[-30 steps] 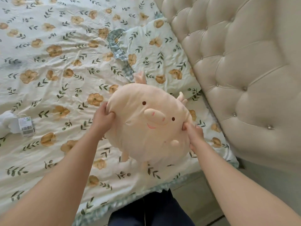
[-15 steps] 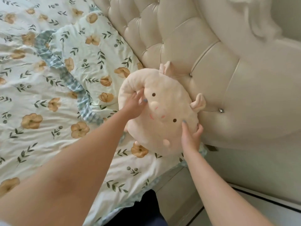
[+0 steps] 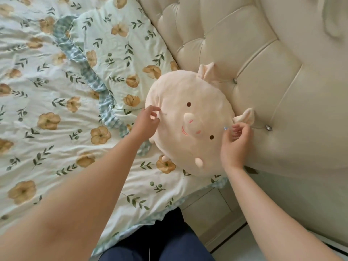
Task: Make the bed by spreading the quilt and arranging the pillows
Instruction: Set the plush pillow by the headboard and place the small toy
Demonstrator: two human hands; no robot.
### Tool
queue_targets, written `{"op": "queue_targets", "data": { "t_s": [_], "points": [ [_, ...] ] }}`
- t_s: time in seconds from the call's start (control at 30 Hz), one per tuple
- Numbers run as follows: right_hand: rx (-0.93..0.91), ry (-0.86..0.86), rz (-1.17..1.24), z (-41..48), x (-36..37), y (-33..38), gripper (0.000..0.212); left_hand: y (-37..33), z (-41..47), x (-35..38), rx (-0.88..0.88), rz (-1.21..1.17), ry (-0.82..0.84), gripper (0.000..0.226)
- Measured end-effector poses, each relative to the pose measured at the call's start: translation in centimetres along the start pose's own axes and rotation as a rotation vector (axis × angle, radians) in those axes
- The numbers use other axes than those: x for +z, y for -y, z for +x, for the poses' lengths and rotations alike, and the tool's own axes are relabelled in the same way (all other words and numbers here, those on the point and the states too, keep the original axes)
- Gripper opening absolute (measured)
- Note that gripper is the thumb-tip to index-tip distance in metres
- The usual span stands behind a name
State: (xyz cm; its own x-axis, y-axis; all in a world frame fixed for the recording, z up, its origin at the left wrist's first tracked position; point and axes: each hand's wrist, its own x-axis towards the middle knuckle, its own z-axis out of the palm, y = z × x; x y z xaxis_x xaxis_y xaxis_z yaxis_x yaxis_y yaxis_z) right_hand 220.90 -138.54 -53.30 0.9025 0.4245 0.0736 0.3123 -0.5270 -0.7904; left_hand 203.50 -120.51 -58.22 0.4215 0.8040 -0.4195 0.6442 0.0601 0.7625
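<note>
A round peach pig-shaped plush pillow leans upright against the tufted cream headboard, resting on the floral pillow at the bed's near corner. My left hand is at the plush's left edge, fingers loosely apart and just touching it. Beside the plush's right ear, my right hand has its fingers loosely curled and holds nothing. The floral quilt, with a blue checked ruffle edge, lies spread over the bed to the left.
My legs in dark blue trousers stand against the bed's near side. A pale bed frame panel and light floor lie below the headboard at the right.
The plush went from held above the quilt to set against the headboard. Both hands have loosened their hold on it and now hover at its sides.
</note>
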Motion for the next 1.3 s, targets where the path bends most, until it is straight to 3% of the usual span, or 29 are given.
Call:
{"op": "queue_targets", "data": {
  "t_s": [0.23,0.4,0.53,0.97,1.13,1.3],
  "points": [
    [-0.285,0.466,-0.046,-2.6,7.3,7.1,0.007,4.6,-5.7,-4.3,-0.184,-0.151,-0.044,0.021],
    [-0.294,1.007,-0.177,-10.1,14.8,10.3,0.008,12.2,-11.9,-11.1,-0.371,-0.331,-0.193,0.017],
    [-0.327,1.252,-0.341,-18.4,20.0,11.3,0.008,20.1,-17.9,-15.6,-0.514,-0.356,-0.349,0.015],
    [-0.465,1.589,-0.444,-43.9,38.2,20.9,0.014,42.0,-29.6,-31.3,-0.613,-0.216,-0.438,0.018],
    [-0.632,1.585,-0.454,-49.5,45.6,24.1,0.026,48.9,-28.4,-38.0,-0.569,-0.068,-0.455,0.029],
    [-0.655,1.515,-0.374,-53.4,52.7,25.1,0.049,53.5,-22.9,-42.6,-0.490,0.035,-0.563,0.047]
  ]
}}
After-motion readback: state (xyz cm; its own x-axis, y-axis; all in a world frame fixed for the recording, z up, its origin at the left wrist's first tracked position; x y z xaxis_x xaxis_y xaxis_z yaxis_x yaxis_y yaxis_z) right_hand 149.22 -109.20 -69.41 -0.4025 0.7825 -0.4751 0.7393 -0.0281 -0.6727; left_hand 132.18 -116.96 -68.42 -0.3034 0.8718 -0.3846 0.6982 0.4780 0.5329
